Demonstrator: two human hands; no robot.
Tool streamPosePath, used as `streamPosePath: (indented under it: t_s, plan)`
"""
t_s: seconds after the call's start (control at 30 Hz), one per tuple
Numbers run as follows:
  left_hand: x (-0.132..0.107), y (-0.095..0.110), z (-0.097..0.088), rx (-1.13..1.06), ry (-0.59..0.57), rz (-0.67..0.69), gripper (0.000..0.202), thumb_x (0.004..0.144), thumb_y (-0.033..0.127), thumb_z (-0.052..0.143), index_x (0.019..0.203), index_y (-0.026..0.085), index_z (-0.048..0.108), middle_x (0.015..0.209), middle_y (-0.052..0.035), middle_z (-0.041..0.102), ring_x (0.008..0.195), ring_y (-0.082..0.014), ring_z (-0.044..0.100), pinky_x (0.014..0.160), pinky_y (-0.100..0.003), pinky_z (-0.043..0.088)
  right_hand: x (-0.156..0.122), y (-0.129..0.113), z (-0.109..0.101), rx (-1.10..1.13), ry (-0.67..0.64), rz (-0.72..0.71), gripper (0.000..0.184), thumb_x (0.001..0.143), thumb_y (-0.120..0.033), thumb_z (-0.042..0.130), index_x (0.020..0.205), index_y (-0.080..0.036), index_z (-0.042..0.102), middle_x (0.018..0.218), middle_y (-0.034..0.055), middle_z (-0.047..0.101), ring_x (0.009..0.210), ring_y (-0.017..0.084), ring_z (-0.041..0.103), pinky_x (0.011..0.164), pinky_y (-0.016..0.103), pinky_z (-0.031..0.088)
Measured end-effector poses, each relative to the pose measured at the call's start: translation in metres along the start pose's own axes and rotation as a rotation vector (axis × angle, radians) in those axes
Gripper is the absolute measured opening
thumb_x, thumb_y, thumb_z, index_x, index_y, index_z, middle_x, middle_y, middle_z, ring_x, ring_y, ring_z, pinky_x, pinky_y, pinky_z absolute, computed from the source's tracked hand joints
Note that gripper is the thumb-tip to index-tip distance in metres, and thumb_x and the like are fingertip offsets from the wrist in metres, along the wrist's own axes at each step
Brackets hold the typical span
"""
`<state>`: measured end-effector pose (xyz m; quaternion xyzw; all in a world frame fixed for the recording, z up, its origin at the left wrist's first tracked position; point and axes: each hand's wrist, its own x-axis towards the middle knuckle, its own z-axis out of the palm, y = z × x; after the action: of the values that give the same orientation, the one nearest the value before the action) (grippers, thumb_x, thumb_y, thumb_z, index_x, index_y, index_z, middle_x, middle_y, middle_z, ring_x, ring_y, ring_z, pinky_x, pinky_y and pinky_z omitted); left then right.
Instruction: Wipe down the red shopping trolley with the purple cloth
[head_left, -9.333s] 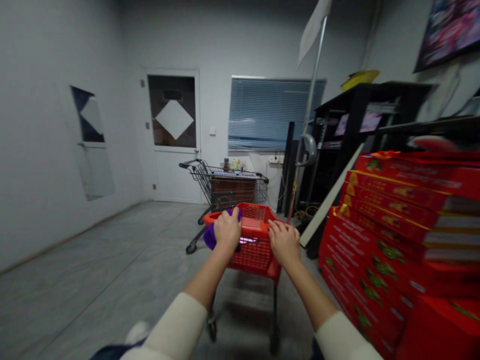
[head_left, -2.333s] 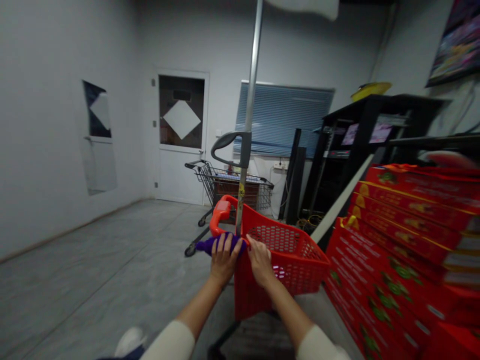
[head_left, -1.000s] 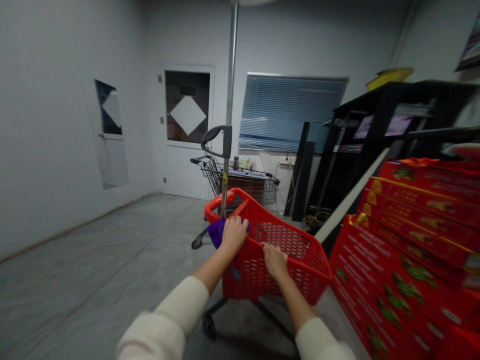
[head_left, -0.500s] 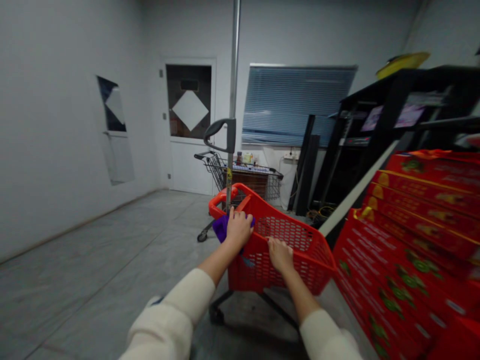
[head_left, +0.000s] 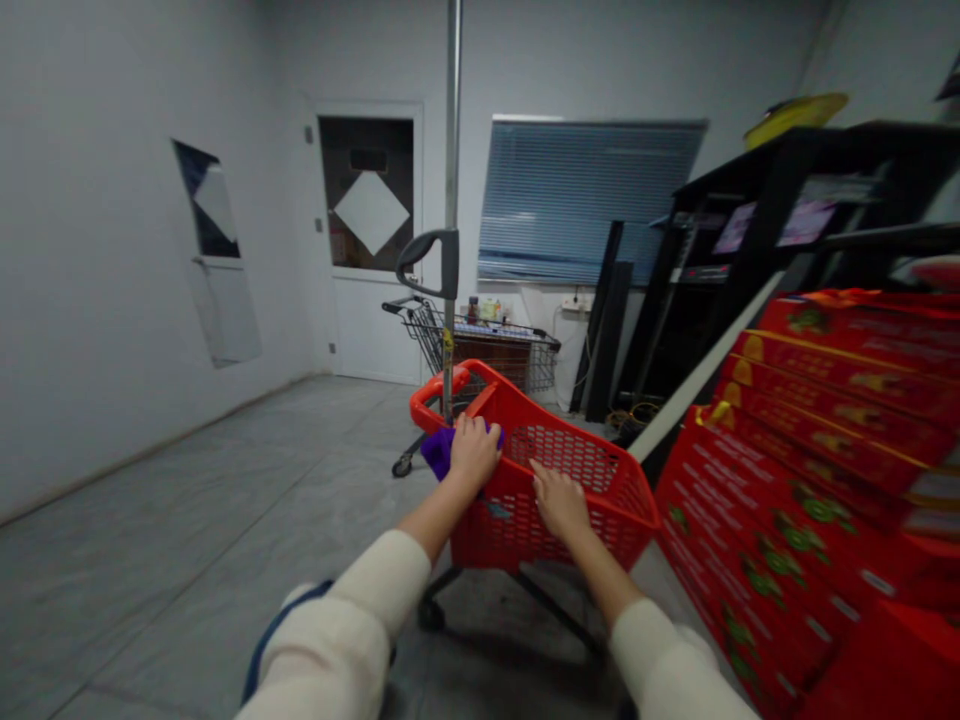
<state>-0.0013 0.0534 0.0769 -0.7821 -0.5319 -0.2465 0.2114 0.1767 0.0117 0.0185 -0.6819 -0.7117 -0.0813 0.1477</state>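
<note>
A small red plastic shopping cart (head_left: 585,495) stands just ahead of me with its side toward me. My left hand (head_left: 474,452) presses a purple cloth (head_left: 438,450) against the cart's near rim, fingers curled over the cloth. My right hand (head_left: 559,500) grips the same rim further right, fingers folded over the edge. A metal pole (head_left: 451,190) with a grey handle rises from the cart's left end, beside its red push handle (head_left: 431,395).
Stacked red cartons (head_left: 817,440) crowd the right side, a white board (head_left: 694,385) leaning by them. A black shelf unit (head_left: 757,250) stands behind. A wire shopping cart (head_left: 480,355) sits by the door (head_left: 367,240). Grey floor (head_left: 187,510) opens to the left.
The cart has swung from facing away to side-on. My hands shifted from its push handle to the basket rim; the left still holds the purple cloth. Little movement in the last second.
</note>
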Motion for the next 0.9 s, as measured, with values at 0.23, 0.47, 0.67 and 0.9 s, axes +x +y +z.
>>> streamPosePath:
  t_s: [0.23, 0.47, 0.67, 0.9]
  plan:
    - [-0.006, 0.003, 0.003, -0.017, 0.082, -0.101, 0.03, 0.083, 0.031, 0.064, 0.109, 0.017, 0.063, 0.108, -0.0141, 0.059, 0.114, -0.0307, 0.05, 0.11, -0.054, 0.026, -0.01, 0.009, 0.02, -0.006, 0.111, -0.052, 0.053, 0.1, -0.03, 0.036, 0.152, -0.029, 0.028, 0.137, 0.007, 0.056, 0.113, 0.023, 0.052, 0.094, 0.037, 0.036]
    - [-0.015, 0.039, 0.015, -0.049, 0.04, -0.035, 0.032, 0.082, 0.037, 0.065, 0.109, 0.02, 0.063, 0.105, -0.0113, 0.059, 0.108, -0.0287, 0.052, 0.109, -0.052, 0.028, -0.013, -0.004, 0.026, -0.013, 0.189, 0.023, 0.056, 0.097, -0.032, 0.042, 0.152, -0.031, 0.029, 0.145, 0.0069, 0.049, 0.125, 0.025, 0.043, 0.103, 0.044, 0.033]
    - [-0.007, -0.003, -0.002, 0.019, -0.003, 0.05, 0.027, 0.086, 0.039, 0.061, 0.107, 0.022, 0.064, 0.101, -0.0097, 0.061, 0.106, -0.0272, 0.054, 0.111, -0.05, 0.026, -0.023, 0.015, 0.023, -0.021, 0.141, -0.102, 0.06, 0.096, -0.033, 0.043, 0.154, -0.03, 0.025, 0.156, 0.0025, 0.036, 0.135, 0.023, 0.035, 0.11, 0.041, 0.03]
    - [-0.013, -0.008, -0.002, -0.039, 0.032, -0.066, 0.028, 0.085, 0.033, 0.061, 0.11, 0.022, 0.063, 0.109, -0.0128, 0.06, 0.115, -0.0312, 0.049, 0.11, -0.053, 0.026, -0.031, 0.012, 0.025, -0.009, 0.098, -0.142, 0.063, 0.096, -0.036, 0.043, 0.154, -0.031, 0.021, 0.156, 0.003, 0.036, 0.135, 0.023, 0.036, 0.111, 0.043, 0.029]
